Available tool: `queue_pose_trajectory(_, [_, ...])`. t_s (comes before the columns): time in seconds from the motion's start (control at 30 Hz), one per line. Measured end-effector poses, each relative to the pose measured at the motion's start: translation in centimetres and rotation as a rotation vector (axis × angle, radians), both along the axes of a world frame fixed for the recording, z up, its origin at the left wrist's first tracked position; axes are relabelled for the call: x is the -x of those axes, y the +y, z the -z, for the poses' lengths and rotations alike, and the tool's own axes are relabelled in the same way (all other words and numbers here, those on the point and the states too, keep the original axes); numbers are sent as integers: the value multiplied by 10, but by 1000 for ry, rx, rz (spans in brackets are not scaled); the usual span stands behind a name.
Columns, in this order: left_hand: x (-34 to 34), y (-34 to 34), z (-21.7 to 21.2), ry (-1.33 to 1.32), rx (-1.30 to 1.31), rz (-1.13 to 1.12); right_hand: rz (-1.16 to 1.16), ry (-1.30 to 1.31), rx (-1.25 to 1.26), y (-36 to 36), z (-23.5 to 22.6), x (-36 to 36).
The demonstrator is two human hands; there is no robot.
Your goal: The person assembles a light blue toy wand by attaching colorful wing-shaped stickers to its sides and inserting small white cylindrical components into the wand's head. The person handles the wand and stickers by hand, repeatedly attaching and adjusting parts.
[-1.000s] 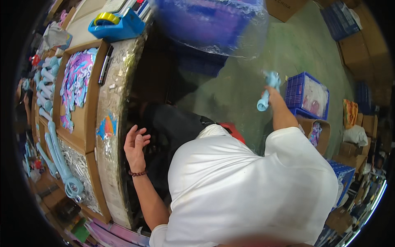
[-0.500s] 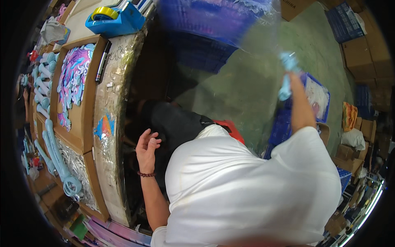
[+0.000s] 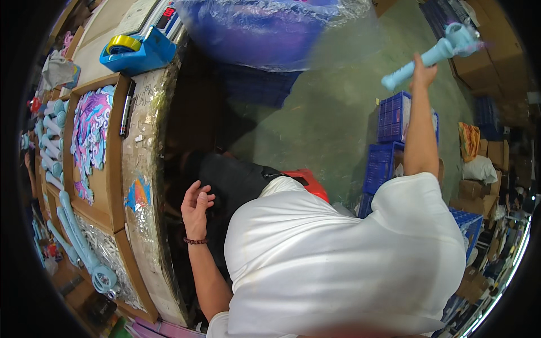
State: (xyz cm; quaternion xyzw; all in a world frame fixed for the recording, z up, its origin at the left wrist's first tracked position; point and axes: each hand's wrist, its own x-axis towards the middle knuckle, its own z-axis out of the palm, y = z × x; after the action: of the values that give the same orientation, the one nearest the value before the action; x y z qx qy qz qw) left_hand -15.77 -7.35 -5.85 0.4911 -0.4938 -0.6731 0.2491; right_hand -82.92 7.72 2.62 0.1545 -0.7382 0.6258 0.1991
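Out to the far right, my right hand is closed round the handle of a light-blue toy wand. The wand is held aslant in the air, its ring-shaped head up and to the right, the plain end lower left. My left hand hangs beside the workbench's edge, fingers loosely bent and apart, with nothing in it. Nearest to it is the worn workbench. On the bench lie a long light-blue wand, a pile of light-blue handles and a cardboard tray of purple and blue cut-out pieces.
A blue tape dispenser and a black marker are on the bench. Ahead stands a large blue crate under clear plastic. Blue crates are stacked at my right; cartons stand beyond. A red stool is under me.
My right hand has swung outward to the right with the toy wand, which now shows its full length. My left hand stays nearly in place. The view has shifted a little.
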Motion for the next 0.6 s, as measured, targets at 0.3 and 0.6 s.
queue_pose_trajectory(0.3, [0, -2, 6, -37, -20, -19, -110, 306, 388, -18, -158, 14])
queue_pose_trajectory(0.6, [-20, 16, 16, -90, -123, -13, 28, -1407, -174, 76, 287, -166])
